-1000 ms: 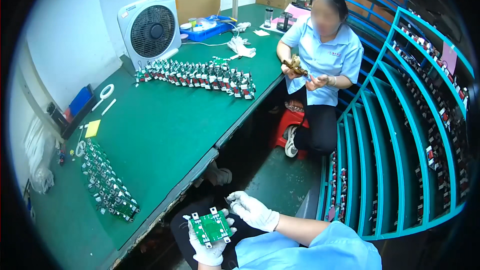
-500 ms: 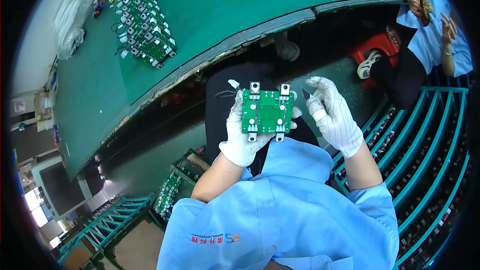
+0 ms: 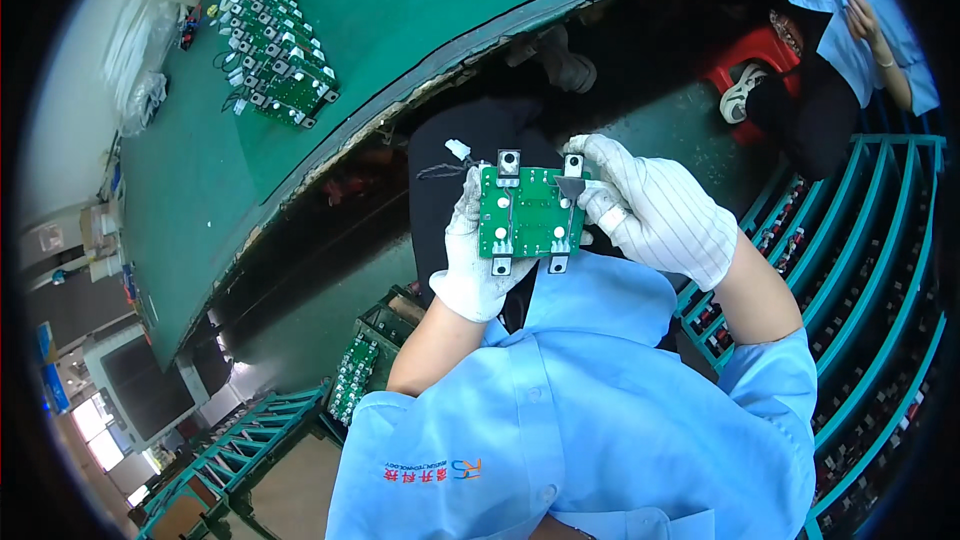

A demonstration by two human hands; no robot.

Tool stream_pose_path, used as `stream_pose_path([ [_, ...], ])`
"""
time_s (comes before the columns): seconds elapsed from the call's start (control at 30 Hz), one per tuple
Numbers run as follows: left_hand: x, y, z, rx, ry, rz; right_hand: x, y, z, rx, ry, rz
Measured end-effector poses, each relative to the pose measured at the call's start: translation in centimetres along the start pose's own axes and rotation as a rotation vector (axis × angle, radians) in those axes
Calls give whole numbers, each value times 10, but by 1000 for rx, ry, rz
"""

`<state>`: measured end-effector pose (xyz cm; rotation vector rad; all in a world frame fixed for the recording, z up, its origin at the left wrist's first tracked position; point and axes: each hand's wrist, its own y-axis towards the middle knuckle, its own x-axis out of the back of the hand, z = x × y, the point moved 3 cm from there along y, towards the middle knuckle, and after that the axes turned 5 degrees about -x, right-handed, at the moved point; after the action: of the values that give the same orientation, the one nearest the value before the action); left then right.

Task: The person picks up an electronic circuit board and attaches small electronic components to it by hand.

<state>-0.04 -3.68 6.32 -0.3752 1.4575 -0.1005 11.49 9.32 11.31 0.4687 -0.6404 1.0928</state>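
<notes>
A green circuit board (image 3: 530, 212) with black tabs at its upper and lower edges is held over my lap. My left hand (image 3: 468, 265), in a white glove, grips it by the left side and from beneath. From the board's upper left hangs a dark cable with a white connector (image 3: 458, 149). My right hand (image 3: 660, 210), in a striped white glove, pinches a small dark pointed blade (image 3: 570, 186). The blade lies over the board's upper right, near a tab. Whether its tip touches the board, I cannot tell.
Rows of similar boards (image 3: 275, 45) stand on the green table (image 3: 420, 0) ahead. More boards (image 3: 352, 378) sit on a rack at lower left. Teal racks (image 3: 850, 270) fill the right side. A person in a blue shirt (image 3: 885, 20) sits by a red stool (image 3: 757, 52) at upper right.
My right hand has moved left with the blade, from beside the board to over its upper right. The left hand still holds the board in nearly the same place.
</notes>
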Motion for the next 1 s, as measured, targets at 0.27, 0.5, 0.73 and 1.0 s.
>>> stream_pose_path([
  [0.27, 3, -1, 5, 56, 118, -5, -2, -4, -9, 43, -54, -46],
  [0.5, 9, -2, 6, 30, 225, 13, 2, -8, -6, -4, -51, 57],
  [0.73, 13, 3, 6, 27, 255, -40, 0, -9, -14, 33, 26, 18],
  [1.0, 9, 8, 8, 45, 104, 27, -2, -9, -23, 38, 17, -13],
])
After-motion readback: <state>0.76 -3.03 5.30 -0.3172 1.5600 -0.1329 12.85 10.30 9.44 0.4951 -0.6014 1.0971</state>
